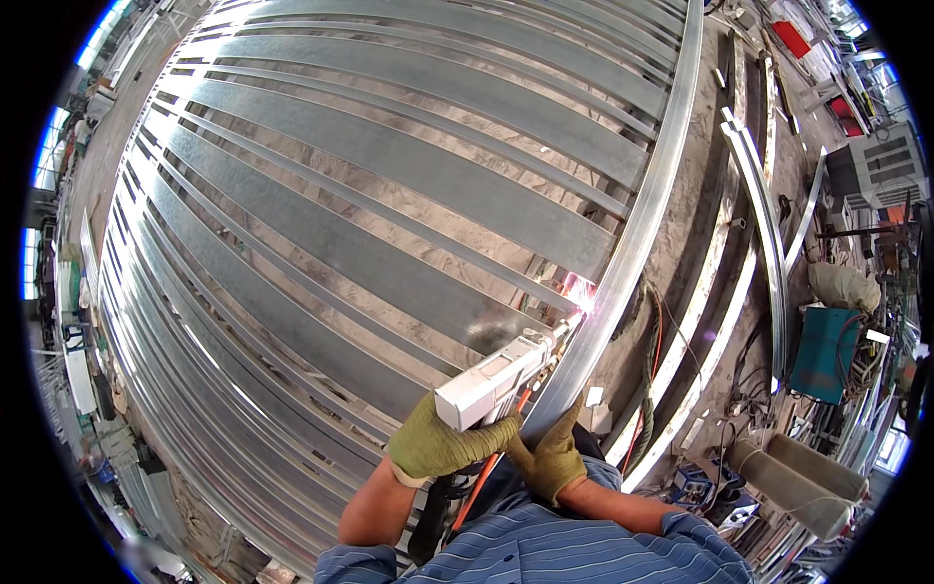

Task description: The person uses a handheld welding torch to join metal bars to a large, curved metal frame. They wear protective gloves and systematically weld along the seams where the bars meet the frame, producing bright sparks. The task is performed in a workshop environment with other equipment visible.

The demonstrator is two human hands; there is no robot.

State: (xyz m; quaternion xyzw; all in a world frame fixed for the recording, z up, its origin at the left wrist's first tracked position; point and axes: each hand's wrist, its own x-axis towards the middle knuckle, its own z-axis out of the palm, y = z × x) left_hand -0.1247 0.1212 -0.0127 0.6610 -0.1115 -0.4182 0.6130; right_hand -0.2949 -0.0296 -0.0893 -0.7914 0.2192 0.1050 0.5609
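My left hand (440, 440), in a yellow-green work glove, is closed round the grip of a white, box-shaped welding gun (494, 378). The gun's narrow tip points up and right, to where a bright pinkish weld glow (582, 292) burns. The glow sits where a slat end meets a long grey metal tube (637, 243). My gloved right hand (553, 461) straddles the near end of this tube, fingers on one side and thumb on the other. An orange hose (479, 490) and a dark cable run down from the gun past my left wrist.
Many parallel metal slats (389, 161), wide and narrow, form a large frame on my left. Loose metal bars (764, 224) lie on the floor to the right. Beyond them stand a teal machine box (825, 355), beige troughs (798, 487) and a grey cabinet (880, 165). Cables trail beside the frame.
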